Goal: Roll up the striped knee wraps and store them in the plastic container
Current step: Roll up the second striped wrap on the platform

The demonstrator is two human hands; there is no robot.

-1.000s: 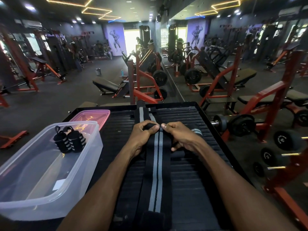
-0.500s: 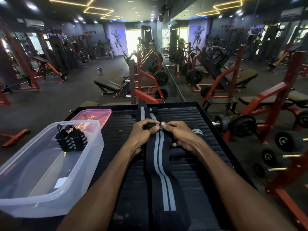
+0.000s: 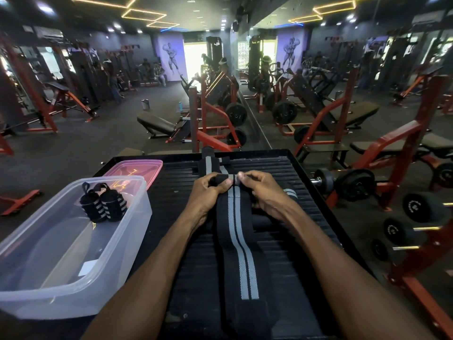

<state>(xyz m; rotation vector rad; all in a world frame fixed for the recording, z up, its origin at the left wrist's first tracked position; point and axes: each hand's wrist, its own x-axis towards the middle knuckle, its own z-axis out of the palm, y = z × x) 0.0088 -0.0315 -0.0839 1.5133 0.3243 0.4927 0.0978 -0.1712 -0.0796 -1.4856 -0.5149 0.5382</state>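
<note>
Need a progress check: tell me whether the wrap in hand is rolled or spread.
Mostly spread: the wrap lies flat, only its far end rolled between both hands.

Dark gym hall, dark floor (image 3: 73, 148), red-framed machines (image 3: 210, 114), black incline bench (image 3: 154, 123), dumbbells (image 3: 353, 184) at right. Wall mirror (image 3: 343, 69) on right, bodybuilder mural (image 3: 171, 57), bright window (image 3: 195, 57), yellow ceiling light outlines (image 3: 144, 14).

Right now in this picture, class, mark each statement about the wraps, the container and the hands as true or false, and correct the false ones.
1. Two rolled wraps sit inside the clear container. True.
2. The pink lid covers the container. False: it lies behind it, and the container is open.
3. Both the left hand and the right hand grip the striped wrap. True.
4. That wrap is fully rolled. False: most still lies flat.
</note>
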